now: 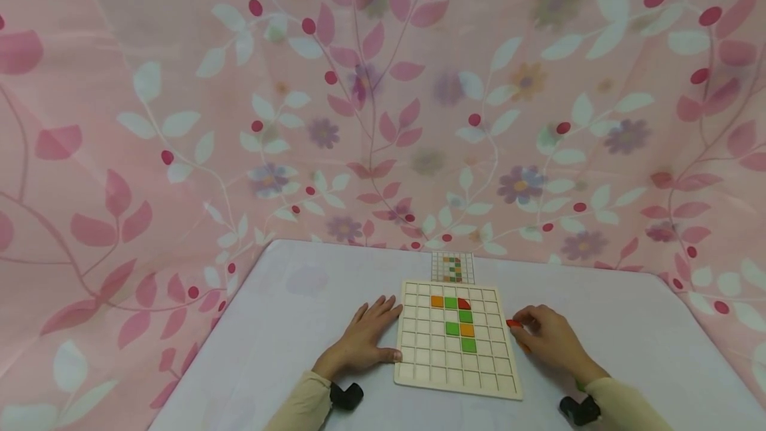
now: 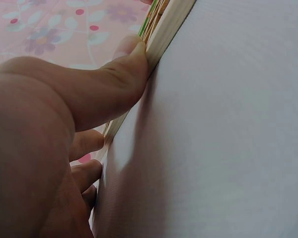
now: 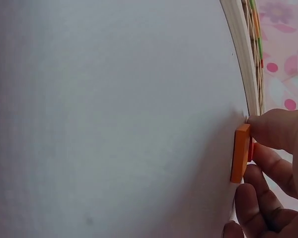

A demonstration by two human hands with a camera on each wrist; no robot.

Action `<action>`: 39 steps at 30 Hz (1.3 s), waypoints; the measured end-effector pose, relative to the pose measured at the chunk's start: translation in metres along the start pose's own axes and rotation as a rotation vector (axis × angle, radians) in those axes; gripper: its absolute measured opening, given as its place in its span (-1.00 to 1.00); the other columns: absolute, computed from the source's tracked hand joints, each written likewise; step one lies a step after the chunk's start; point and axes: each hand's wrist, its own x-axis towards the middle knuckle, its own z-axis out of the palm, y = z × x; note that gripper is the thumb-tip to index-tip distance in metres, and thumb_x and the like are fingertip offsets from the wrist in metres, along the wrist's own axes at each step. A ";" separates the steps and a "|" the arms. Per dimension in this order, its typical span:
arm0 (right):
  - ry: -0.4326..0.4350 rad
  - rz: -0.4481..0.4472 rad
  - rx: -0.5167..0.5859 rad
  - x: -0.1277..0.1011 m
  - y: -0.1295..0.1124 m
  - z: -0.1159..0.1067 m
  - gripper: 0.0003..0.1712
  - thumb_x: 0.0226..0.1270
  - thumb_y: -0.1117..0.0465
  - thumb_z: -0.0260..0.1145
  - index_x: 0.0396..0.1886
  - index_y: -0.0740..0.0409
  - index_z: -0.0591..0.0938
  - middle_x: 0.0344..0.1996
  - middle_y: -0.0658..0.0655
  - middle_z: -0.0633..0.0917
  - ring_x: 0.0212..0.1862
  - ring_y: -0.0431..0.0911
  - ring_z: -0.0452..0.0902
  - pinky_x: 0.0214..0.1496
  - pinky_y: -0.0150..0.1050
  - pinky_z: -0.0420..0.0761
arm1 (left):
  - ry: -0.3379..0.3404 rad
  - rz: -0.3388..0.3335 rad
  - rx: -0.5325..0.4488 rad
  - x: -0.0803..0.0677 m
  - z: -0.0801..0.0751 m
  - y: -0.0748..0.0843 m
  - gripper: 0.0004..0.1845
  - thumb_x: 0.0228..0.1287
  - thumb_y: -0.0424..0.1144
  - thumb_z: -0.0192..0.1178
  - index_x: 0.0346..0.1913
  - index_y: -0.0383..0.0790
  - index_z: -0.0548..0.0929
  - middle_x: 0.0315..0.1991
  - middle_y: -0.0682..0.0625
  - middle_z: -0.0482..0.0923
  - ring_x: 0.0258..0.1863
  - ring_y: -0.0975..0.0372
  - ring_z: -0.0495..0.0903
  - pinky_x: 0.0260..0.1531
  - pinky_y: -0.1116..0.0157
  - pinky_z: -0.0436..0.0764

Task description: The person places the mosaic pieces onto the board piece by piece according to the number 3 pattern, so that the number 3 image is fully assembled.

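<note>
Lower middle of the head view: a pale wooden board (image 1: 419, 334) with lots of little squares, lying flat on a white table (image 1: 263, 338). At its left edge, the left hand (image 1: 368, 338), with long, straight fingers spread apart and a thumb tip touching the wood. Just past its right edge, the right hand (image 1: 553, 338), with bent fingers, pinching a small red piece (image 1: 513, 323) between thumb and finger. Right side of the right wrist view: an orange piece (image 3: 241, 153), very near the fingertips; cannot tell about any grip on it. Near the right sleeve (image 1: 625, 404), a green piece (image 1: 580, 386), mostly hidden. Up high on the board, a row: an orange tile (image 1: 437, 301), a green tile (image 1: 451, 302) and a red tile (image 1: 463, 304) with one round corner. Under them, three more green tiles (image 1: 469, 345) and another orange one. Just above the board in the frame, a little card (image 1: 453, 268) with coloured squares. Across the top, a pink flowery cloth (image 1: 383, 105).
</note>
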 end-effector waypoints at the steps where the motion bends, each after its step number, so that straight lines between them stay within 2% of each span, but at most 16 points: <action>1: -0.006 0.004 0.005 0.000 0.000 0.001 -0.78 0.14 0.13 0.50 -0.23 0.05 0.71 -0.37 -0.07 0.66 -0.33 -0.19 0.46 -0.29 -0.28 0.51 | 0.002 0.001 -0.002 0.000 0.000 0.000 0.02 0.09 0.21 0.36 0.54 -0.11 0.18 0.58 -0.11 0.00 0.58 -0.03 -0.10 0.47 -0.19 -0.14; 6: -0.017 0.038 0.034 0.000 0.000 0.003 -0.75 0.17 0.10 0.48 -0.21 0.07 0.67 -0.46 -0.10 0.62 -0.45 -0.21 0.35 -0.44 -0.38 0.33 | 0.009 0.002 0.000 -0.001 0.001 0.001 0.01 0.10 0.21 0.36 0.54 -0.11 0.19 0.58 -0.11 0.01 0.58 -0.03 -0.10 0.47 -0.19 -0.13; 12: -0.005 0.017 0.049 -0.002 -0.001 0.003 -0.60 0.21 0.09 0.47 -0.01 0.06 0.58 -0.56 -0.12 0.51 -0.56 -0.29 0.32 -0.51 -0.39 0.30 | 0.010 -0.003 0.009 0.001 0.001 0.000 0.01 0.10 0.21 0.36 0.54 -0.10 0.19 0.58 -0.10 0.01 0.58 -0.02 -0.09 0.46 -0.19 -0.12; 17: -0.046 -0.014 0.016 -0.002 -0.003 0.001 -0.76 0.29 0.15 0.40 -0.06 -0.04 0.63 -0.63 -0.15 0.47 -0.60 -0.31 0.30 -0.53 -0.40 0.29 | 0.010 0.003 0.010 0.000 0.001 0.000 0.00 0.11 0.21 0.36 0.54 -0.10 0.19 0.58 -0.10 0.01 0.58 -0.02 -0.10 0.47 -0.19 -0.12; 21: -0.084 -0.014 0.036 -0.002 -0.001 0.000 -0.84 0.32 0.13 0.37 -0.13 -0.03 0.64 -0.68 -0.17 0.48 -0.62 -0.32 0.32 -0.55 -0.41 0.32 | 0.006 0.005 0.012 0.000 0.002 -0.001 0.00 0.11 0.21 0.35 0.55 -0.10 0.18 0.58 -0.10 0.00 0.58 -0.02 -0.11 0.47 -0.19 -0.13; 29: -0.110 0.028 0.102 -0.003 0.003 -0.005 -0.68 0.18 0.09 0.49 -0.14 0.12 0.66 -0.56 -0.13 0.56 -0.54 -0.31 0.39 -0.51 -0.42 0.42 | -0.006 -0.007 0.014 0.001 0.001 0.000 0.01 0.12 0.23 0.33 0.55 -0.09 0.16 0.59 -0.08 -0.02 0.58 0.00 -0.13 0.48 -0.17 -0.14; 39: -0.125 0.093 0.094 -0.007 -0.002 -0.006 -0.62 0.15 0.11 0.50 -0.08 0.18 0.67 -0.46 -0.09 0.61 -0.42 -0.25 0.45 -0.41 -0.44 0.50 | 0.010 0.017 0.009 0.001 0.000 0.000 0.01 0.12 0.21 0.34 0.54 -0.16 0.19 0.57 -0.15 0.02 0.57 -0.06 -0.08 0.45 -0.22 -0.11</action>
